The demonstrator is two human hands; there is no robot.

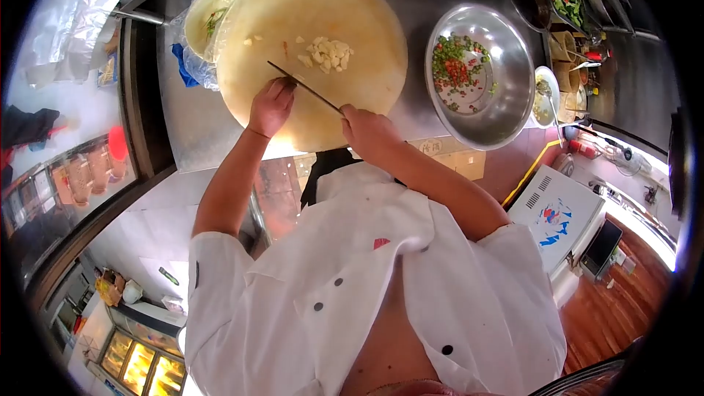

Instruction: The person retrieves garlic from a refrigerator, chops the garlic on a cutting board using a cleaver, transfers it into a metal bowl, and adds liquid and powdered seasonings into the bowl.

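Observation:
My right hand (369,132) is wrapped round the handle of a knife (312,91), its blade seen nearly edge-on and slanting up to the left. Beside the blade, my left hand (271,107) has its fingers curled together on the round cutting board (293,15). Whatever those fingers press on is hidden beneath them. Just beyond the blade lies a heap of pale slices (328,54) that look like garlic. A few loose pieces are scattered farther left on the board.
To the right stands a large steel bowl (506,81) with chopped green and red peppers (458,66) in it. At the board's upper left is a plastic-lined bin (202,18) with scraps. A small white bowl (544,95) with a spoon sits at the far right.

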